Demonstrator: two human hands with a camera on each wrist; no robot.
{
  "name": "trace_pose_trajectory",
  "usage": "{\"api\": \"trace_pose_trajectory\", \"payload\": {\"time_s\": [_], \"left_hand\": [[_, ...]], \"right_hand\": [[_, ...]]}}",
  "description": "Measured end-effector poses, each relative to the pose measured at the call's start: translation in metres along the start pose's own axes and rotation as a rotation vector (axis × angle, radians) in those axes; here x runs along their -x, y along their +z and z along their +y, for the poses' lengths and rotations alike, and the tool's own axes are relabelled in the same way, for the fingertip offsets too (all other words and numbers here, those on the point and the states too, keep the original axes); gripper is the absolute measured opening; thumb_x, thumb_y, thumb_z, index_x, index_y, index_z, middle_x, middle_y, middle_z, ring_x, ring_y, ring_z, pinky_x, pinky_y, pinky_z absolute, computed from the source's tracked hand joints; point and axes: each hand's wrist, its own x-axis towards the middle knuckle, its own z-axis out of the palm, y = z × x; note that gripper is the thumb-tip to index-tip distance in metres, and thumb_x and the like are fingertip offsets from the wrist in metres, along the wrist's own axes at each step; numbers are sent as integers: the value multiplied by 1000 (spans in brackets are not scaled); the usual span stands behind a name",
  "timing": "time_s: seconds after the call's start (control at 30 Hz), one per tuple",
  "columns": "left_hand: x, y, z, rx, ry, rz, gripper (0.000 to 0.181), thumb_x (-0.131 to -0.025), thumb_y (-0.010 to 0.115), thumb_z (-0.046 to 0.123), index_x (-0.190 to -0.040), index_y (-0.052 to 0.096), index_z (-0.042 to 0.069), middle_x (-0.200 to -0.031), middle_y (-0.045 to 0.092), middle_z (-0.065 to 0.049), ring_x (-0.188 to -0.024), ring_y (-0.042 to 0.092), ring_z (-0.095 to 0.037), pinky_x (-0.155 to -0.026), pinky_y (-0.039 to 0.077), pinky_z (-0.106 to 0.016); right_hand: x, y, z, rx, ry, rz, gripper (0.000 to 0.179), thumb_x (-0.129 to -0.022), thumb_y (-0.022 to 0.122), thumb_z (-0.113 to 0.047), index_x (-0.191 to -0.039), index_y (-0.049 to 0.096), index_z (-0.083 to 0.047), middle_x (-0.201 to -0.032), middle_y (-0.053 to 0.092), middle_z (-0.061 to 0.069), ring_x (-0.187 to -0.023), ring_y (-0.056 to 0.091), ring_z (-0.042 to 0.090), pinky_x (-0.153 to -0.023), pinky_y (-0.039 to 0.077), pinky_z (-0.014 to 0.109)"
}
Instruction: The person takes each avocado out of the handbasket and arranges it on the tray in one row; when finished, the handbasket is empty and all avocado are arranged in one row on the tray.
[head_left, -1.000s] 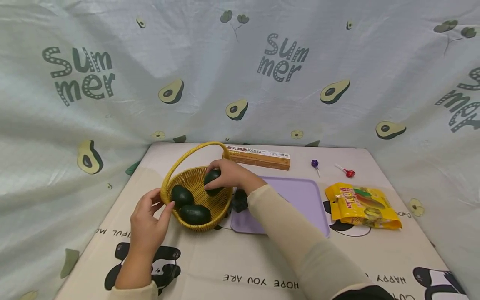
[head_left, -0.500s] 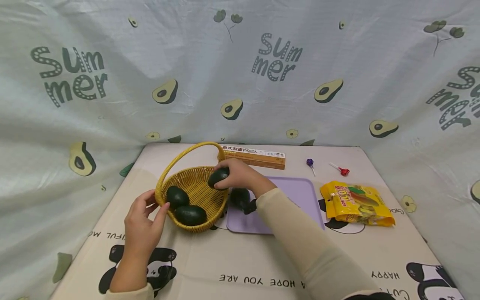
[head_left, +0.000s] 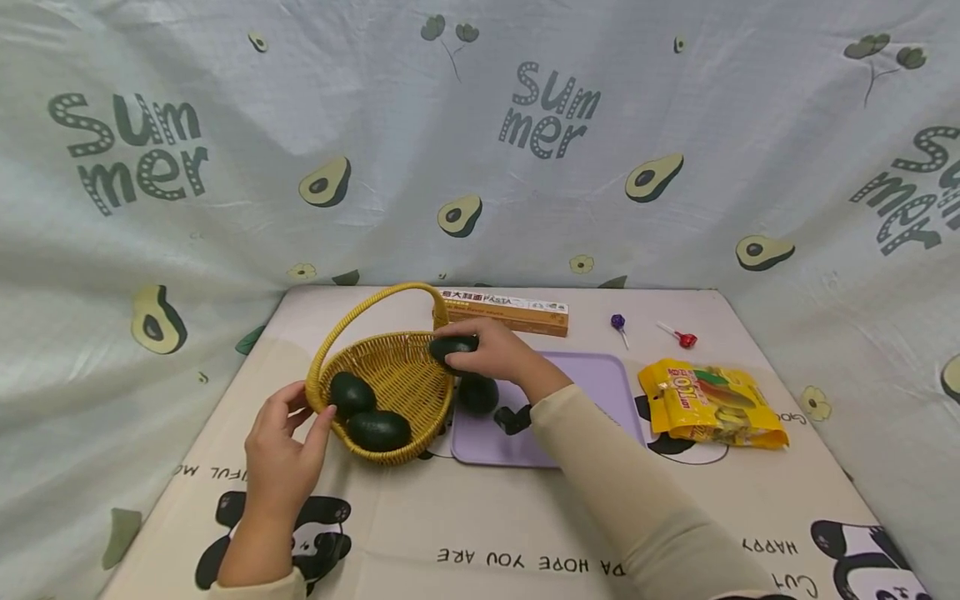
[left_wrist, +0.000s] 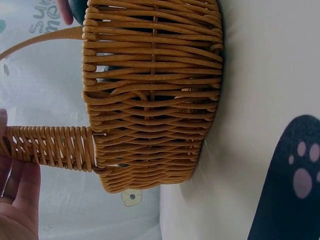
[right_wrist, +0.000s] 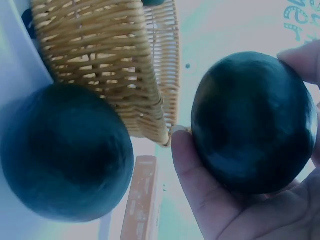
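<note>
A smooth, dark green, egg-shaped avocado (head_left: 452, 349) is held by the right hand (head_left: 491, 354) at the right rim of a woven yellow basket (head_left: 408, 379), lying roughly sideways. The basket stands on the table (head_left: 405, 517), its arched handle (head_left: 362, 320) raised and gripped low by the left hand (head_left: 281, 446); two similar avocados (head_left: 379, 431) lie inside, side by side, toward the near left wall.
</note>
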Motion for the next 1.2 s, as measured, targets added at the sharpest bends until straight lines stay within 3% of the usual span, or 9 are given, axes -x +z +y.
{"api": "trace_pose_trajectory", "payload": {"time_s": [0.17, 0.43, 0.77, 1.0, 1.2], "left_hand": [[0, 1, -2, -7, 5, 0, 48, -86, 79, -2, -129, 58, -4, -119, 65, -19, -111, 65, -31, -98, 39, 2], [-1, 2, -4, -7, 6, -4, 49, -86, 80, -2, -130, 58, -2, -120, 64, -20, -111, 65, -30, -98, 39, 2], [-4, 1, 0, -3, 9, 2, 47, -87, 79, -1, -130, 58, -4, -119, 65, -19, -110, 65, -31, -98, 39, 2], [-3, 2, -2, -6, -7, -5, 48, -87, 79, -1, -130, 58, -3, -120, 65, -18, -111, 65, -29, -98, 40, 2], [-2, 2, -4, -14, -13, -6, 48, -86, 79, -3, -129, 58, -3, -120, 64, -19, -112, 65, -32, -98, 39, 2]], "right_hand": [[3, -4, 5, 2, 8, 25, 34, -93, 73, -25, -127, 73, -32, -136, 65, -3, -111, 63, 17, -90, 59, 35], [11, -12, 9, 2, 54, 76, 52, -81, 85, -30, -129, 64, -38, -138, 60, -2, -112, 62, 25, -91, 59, 43], [25, -23, 21, 12, 116, 148, 44, -92, 74, -38, -135, 64, -40, -141, 60, -1, -112, 61, 27, -88, 59, 43], [34, -26, 33, -59, 142, 180, 60, -81, 86, -32, -136, 63, -35, -142, 59, 1, -113, 61, 29, -89, 60, 44], [42, -24, 44, -91, 184, 245, 61, -78, 89, -32, -134, 64, -34, -136, 61, 5, -117, 61, 31, -92, 59, 49]]}}
